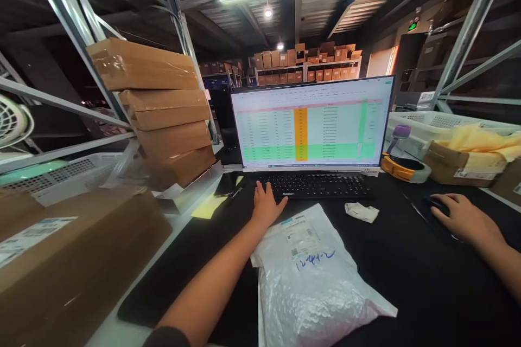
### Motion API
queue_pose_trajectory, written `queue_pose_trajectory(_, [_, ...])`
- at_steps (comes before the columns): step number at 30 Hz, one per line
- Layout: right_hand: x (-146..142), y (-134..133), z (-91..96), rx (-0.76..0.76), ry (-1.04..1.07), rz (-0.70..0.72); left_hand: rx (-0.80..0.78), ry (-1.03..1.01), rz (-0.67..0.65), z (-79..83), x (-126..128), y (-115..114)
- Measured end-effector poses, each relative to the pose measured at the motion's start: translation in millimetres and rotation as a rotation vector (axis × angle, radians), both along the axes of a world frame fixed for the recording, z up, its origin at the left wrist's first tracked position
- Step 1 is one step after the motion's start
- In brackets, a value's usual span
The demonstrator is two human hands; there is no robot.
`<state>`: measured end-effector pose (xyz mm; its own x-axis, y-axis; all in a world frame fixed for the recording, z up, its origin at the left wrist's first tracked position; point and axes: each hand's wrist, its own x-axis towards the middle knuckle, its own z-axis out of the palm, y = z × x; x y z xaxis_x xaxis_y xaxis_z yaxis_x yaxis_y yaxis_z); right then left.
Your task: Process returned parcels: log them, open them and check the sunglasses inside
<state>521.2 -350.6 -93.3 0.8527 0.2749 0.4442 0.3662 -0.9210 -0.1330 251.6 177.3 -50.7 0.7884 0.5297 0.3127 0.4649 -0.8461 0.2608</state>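
My left hand (265, 205) rests at the left end of a black keyboard (321, 186), its fingers spread over the keys and holding nothing. At the right, my right hand (464, 217) is curved over a black computer mouse (438, 206). Behind the keyboard a monitor (268, 124) shows a spreadsheet with an orange column and green rows. A white padded mailing bag (313, 287), with a printed label and blue handwriting, lies in front of the keyboard, partly beside my left forearm.
Cardboard boxes are stacked (163, 114) at the left, with a large box (81, 260) nearer. Yellow notes (205, 207), a phone (225, 184) and a crumpled paper (361, 211) lie on the black mat. A tape roll (405, 168) and a carton (456, 162) stand right.
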Motion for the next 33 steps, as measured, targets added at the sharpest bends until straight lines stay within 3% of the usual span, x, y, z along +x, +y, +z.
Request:
queue_pose_trajectory(8, [-18.1, 13.9, 11.3, -0.051, -0.059, -0.046, 0.090, -0.019, -0.003, -6.5, 12.5, -3.9])
queue_pose_trajectory(15, [-27.1, 20.0, 16.9, -0.034, -0.071, -0.041, 0.310, -0.110, -0.023, -6.9, 9.2, -1.7])
queue_pose_trajectory(21, [-34.2, 23.4, 23.2, -0.019, -0.059, 0.002, 0.264, -0.006, -0.009, -8.4, 9.0, 0.6])
queue_pose_trajectory(33, [-27.0, 23.7, 19.6, 0.005, -0.077, 0.044, 0.213, -0.012, -0.018, -7.5, 6.9, -1.6])
